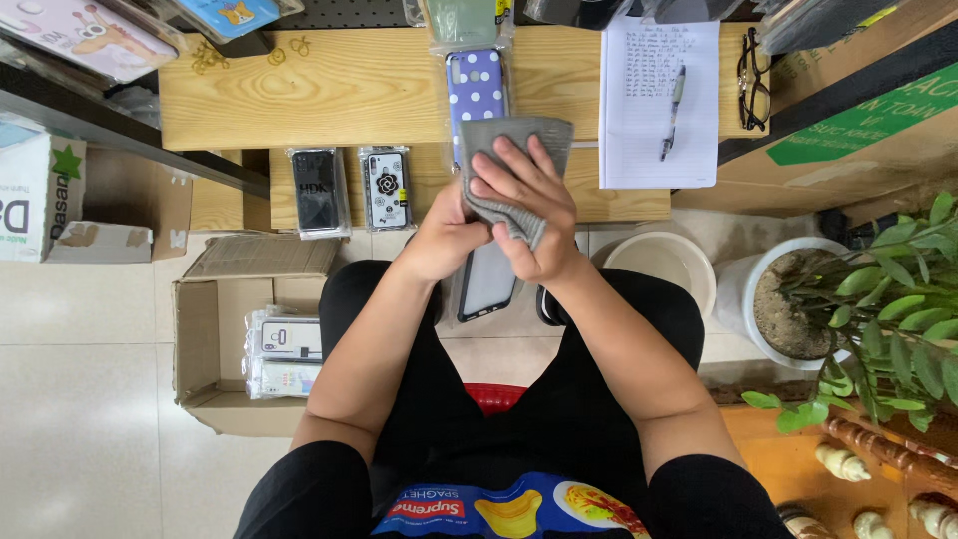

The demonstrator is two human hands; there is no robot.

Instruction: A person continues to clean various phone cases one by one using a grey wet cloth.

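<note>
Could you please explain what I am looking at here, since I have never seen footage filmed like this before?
There is no machine here: one camera sits on a seated person's head and looks straight down, so you see their own arms, lap and the floor. The right hand presses a grey cloth down, while the left hand grips a dark phone under it, cloth against phone. In front is a low wooden table. On it lie a purple dotted phone case, two bagged phone cases, a sheet of paper with a pen, and a pair of glasses. On the floor, an open cardboard box holds more packaged cases, and a potted plant stands at the right.
</note>
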